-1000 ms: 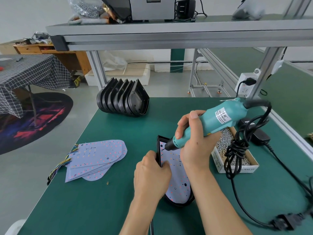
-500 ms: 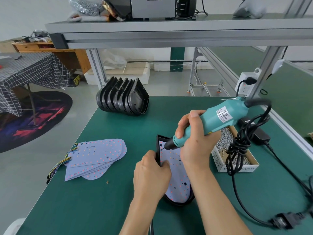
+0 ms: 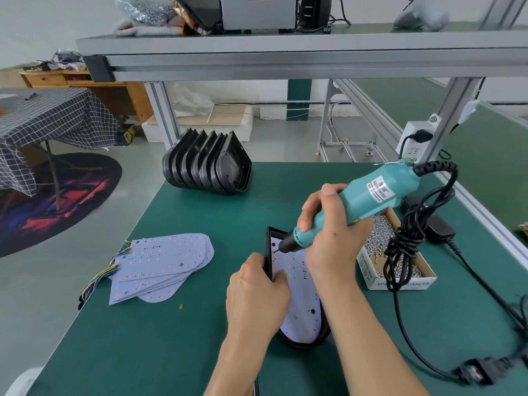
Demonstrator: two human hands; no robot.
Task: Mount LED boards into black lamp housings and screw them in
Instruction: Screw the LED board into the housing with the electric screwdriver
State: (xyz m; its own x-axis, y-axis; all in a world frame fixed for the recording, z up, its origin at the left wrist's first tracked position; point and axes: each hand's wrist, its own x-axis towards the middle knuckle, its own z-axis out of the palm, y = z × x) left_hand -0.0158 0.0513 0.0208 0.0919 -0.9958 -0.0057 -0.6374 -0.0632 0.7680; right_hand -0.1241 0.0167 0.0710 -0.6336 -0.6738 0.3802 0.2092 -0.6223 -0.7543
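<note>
Head view: right hand (image 3: pixel 333 247) clamped round screwdriver (image 3: pixel 368 200), tip on LED board (image 3: pixel 300 304); left hand (image 3: pixel 255 295) gripping housing (image 3: pixel 268 252) edge at 9 o'clock.

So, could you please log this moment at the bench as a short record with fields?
Right hand: grips teal electric screwdriver, tip at far left corner of LED board
Left hand: holds left edge of black housing, steadying it
Board: seated inside housing
Spare boards: stacked to the left
Empty housings: nested row at far edge
Screw box: to the right
</note>
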